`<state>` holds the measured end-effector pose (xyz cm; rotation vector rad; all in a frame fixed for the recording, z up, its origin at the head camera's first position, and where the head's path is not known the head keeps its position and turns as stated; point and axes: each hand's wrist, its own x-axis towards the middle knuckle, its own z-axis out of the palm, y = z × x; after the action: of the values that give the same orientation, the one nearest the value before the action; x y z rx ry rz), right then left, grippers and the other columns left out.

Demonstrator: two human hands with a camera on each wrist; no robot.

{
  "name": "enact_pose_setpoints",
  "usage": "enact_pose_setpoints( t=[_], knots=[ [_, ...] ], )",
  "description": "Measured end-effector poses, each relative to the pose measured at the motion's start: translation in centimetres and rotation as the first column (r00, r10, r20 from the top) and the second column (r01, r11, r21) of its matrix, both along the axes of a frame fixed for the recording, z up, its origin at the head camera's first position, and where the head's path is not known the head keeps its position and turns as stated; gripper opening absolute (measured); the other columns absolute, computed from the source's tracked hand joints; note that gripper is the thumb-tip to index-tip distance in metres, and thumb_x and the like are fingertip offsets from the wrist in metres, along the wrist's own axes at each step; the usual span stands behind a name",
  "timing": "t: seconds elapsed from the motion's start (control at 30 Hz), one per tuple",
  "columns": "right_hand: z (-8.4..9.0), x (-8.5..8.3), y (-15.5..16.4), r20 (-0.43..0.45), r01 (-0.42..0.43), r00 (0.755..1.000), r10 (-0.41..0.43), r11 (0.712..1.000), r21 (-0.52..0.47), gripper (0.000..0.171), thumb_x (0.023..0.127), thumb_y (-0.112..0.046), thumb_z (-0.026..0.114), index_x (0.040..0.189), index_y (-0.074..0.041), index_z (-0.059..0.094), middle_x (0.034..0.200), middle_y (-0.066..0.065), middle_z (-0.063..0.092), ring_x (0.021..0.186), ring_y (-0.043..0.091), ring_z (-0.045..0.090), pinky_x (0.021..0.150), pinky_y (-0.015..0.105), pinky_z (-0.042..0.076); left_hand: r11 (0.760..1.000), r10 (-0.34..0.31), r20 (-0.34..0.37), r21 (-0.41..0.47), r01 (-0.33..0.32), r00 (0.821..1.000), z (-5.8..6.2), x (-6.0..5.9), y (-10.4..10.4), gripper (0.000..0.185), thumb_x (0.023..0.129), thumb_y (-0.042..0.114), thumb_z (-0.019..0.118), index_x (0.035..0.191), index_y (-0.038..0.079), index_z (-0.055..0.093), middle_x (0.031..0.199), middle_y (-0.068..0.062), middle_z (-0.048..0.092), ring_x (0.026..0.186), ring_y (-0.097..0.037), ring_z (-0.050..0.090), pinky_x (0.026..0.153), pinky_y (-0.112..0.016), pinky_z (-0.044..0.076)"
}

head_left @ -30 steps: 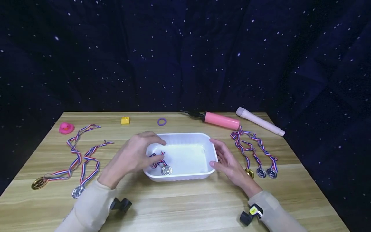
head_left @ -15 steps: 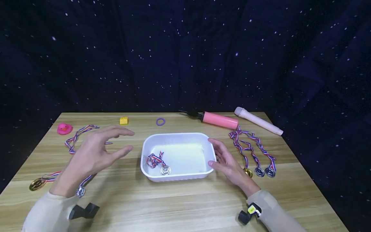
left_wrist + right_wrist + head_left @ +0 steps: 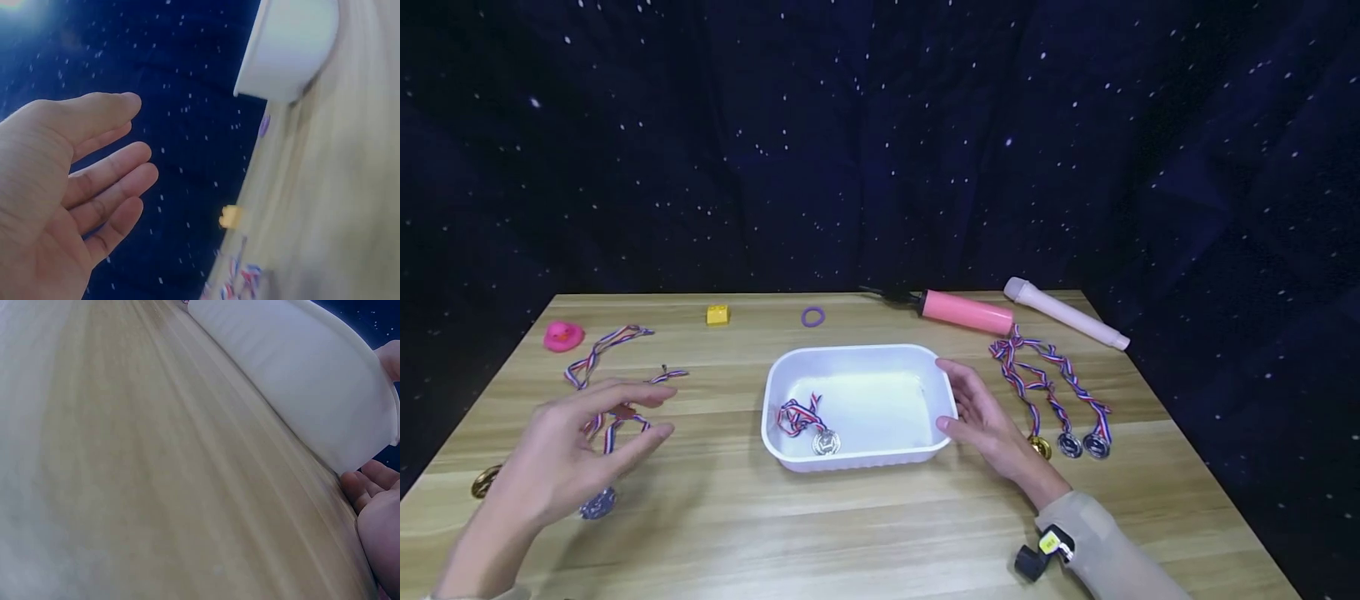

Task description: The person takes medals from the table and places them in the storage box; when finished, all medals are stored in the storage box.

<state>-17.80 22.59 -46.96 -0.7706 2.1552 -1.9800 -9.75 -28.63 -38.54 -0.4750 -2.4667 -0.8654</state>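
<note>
Gold medal [image 3: 485,482] at lower left edge of frame; pink duck [image 3: 562,336], middle left; left hand [image 3: 561,457], lower left, grip wide, thumb and fingers parted, near silver medal [image 3: 598,503] lying on bench [image 3: 850,533]; white tray [image 3: 880,408] at centre, ribboned medal [image 3: 826,442] in its lower left corner; pink pump [image 3: 967,312], right of centre; right hand [image 3: 988,429] below it, grip holding tray's right end; three ribboned medals [image 3: 1069,444], lower right; pale pink microphone [image 3: 1065,312] above them

Head view: pink duck [image 3: 562,336] mid-left, yellow block [image 3: 717,315] and purple ring [image 3: 803,317] left of center, pink pump [image 3: 967,312] right of center. Pale pink microphone [image 3: 1067,315] at right, lying diagonally. Starry dark backdrop [image 3: 865,150] fills upper half.
</note>
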Motion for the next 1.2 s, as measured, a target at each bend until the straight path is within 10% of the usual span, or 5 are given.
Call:
enact_pose_setpoints(
  t=[0.43,1.2],
  knots=[
    [0.0,0.0,-0.2,-0.005,-0.009,1.0,0.009,1.0,-0.016,0.081,0.099,-0.004,0.071,0.171,-0.004,0.032,0.171,0.024,0.04,0.157,0.047,0.039,0.127,0.026,0.04,0.991,0.129,0.159,-0.001,-0.131,0.979,-4.7,3.7,-5.0,0.053,0.076,0.017,0.105,0.122,0.034,0.085,0.124,0.034,0.073,0.1,0.018,0.064,0.085,0.0,0.043],
    [0.1,0.1,0.0,0.0,0.005,1.0,-0.005,1.0,-0.009,0.081,0.099,-0.005,0.072,0.17,-0.004,0.034,0.171,0.024,0.04,0.156,0.047,0.039,0.127,0.024,0.04,0.992,0.024,0.241,-0.123,0.006,0.97,-8.1,3.3,-7.1,0.053,0.072,0.011,0.105,0.118,0.03,0.083,0.111,0.011,0.079,0.091,0.009,0.069,0.075,-0.002,0.049]
  ],
)
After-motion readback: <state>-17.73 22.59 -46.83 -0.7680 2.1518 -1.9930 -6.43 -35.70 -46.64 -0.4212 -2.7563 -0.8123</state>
